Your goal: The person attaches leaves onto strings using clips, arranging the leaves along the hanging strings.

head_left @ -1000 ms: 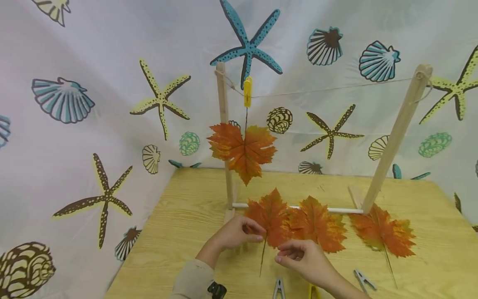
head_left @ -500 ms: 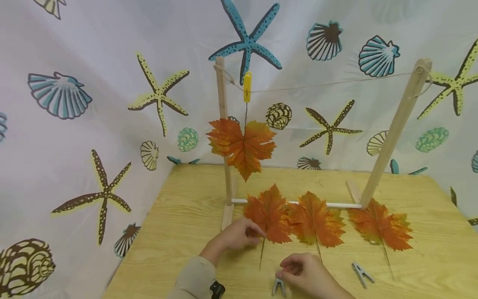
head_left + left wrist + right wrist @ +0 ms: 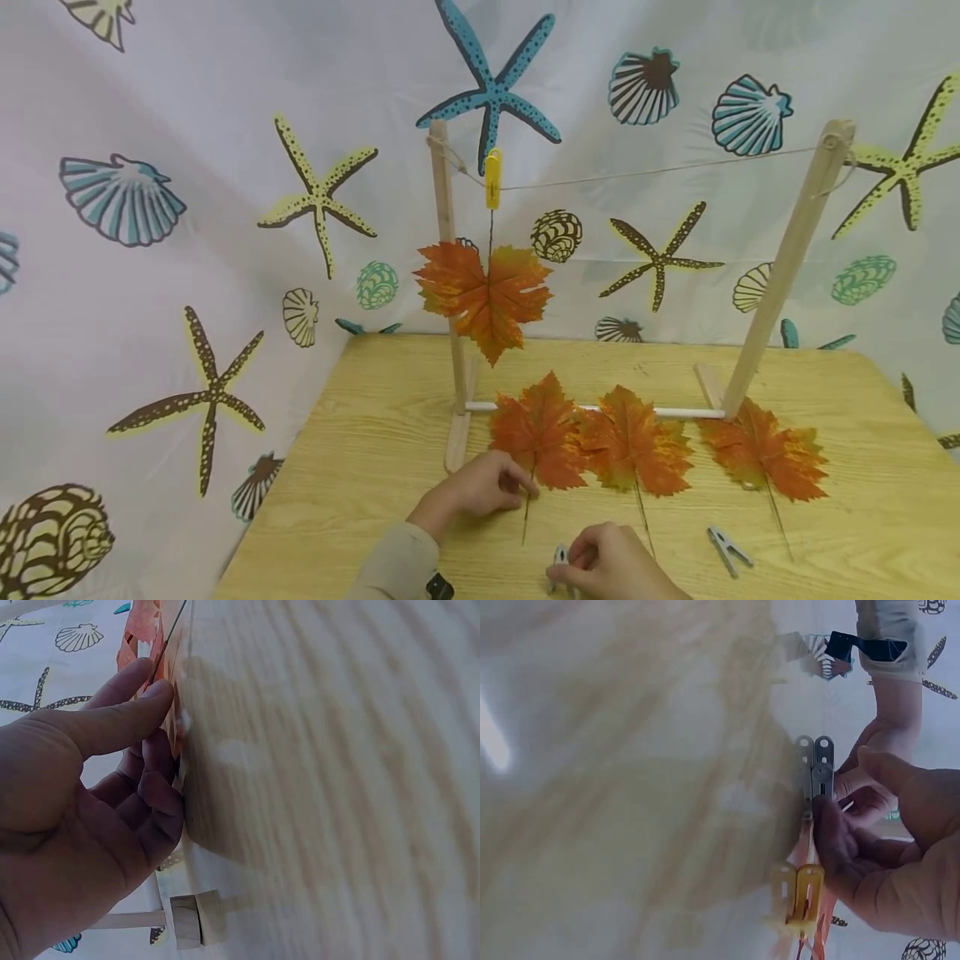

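Left hand (image 3: 483, 485) has its fingertips right at the stem (image 3: 525, 525) of the left table leaf (image 3: 538, 433), but can't tell if it's really pinching. Right hand (image 3: 617, 565) has curled fingers at 1 grey clip (image 3: 561, 553) on the table; also can't tell if that's gripped. IMO a sloppy pinch could make the clip slip, and dragging the stem might snag the 2nd leaf (image 3: 633, 442). Fingers partly hide the clip; the nearby yellow clip (image 3: 808, 896) only shows, blurry, from the right wrist.
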Tool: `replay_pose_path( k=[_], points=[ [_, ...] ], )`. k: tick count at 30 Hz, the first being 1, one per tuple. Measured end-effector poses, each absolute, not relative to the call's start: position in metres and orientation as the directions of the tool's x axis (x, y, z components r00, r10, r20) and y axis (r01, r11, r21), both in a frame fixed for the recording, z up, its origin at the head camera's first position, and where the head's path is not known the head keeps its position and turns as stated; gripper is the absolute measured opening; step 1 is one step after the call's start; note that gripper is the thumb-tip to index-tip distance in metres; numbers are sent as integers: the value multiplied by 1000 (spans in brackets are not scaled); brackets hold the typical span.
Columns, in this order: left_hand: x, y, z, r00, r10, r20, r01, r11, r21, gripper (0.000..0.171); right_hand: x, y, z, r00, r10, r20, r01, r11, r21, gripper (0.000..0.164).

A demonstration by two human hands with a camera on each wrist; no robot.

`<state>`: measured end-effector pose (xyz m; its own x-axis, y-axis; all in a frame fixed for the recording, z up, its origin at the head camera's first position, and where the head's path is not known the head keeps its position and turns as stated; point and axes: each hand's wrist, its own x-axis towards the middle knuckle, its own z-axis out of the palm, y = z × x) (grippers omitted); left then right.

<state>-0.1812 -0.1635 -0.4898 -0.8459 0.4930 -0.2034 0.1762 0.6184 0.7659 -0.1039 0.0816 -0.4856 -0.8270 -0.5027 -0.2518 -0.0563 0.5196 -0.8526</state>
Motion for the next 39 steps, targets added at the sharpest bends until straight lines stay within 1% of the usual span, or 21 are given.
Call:
replay_pose_path(
  k=[8, 15, 19, 25, 28, 34, 36, 39],
  points=[
    [-182, -162, -488, -839, 502, -211, 193, 637, 746, 18, -102, 71, -486, -835, -476, -276, -71, 591, -803, 41],
    [-179, -158, -486, -835, 517, -189, 229, 639, 735, 14, -101, 67, -487, -845, -460, -270, -85, 616, -783, 44],
    [-178, -158, -486, -834, 520, -184, 234, 635, 736, 12, -98, 64, -487, -837, -474, -275, -92, 616, -783, 45],
    [-180, -158, -490, -851, 509, -128, 267, 630, 729, 10, -96, 61, -488, -828, -496, -260, -127, 618, -776, 51],
    [-181, -159, -491, -863, 494, -108, 274, 637, 721, 9, -97, 60, -488, -828, -494, -265, -129, 628, -767, 48],
    [-181, -158, -491, -860, 502, -87, 292, 626, 723, 9, -99, 61, -485, -822, -467, -326, -101, 683, -723, 35],
    [-181, -158, -491, -859, 505, -86, 291, 618, 730, 9, -101, 62, -485, -821, -471, -321, -113, 686, -718, 30],
    [-180, -158, -490, -856, 510, -85, 288, 606, 741, 10, -101, 64, -486, -833, -476, -281, -153, 688, -710, 26]
  ],
)
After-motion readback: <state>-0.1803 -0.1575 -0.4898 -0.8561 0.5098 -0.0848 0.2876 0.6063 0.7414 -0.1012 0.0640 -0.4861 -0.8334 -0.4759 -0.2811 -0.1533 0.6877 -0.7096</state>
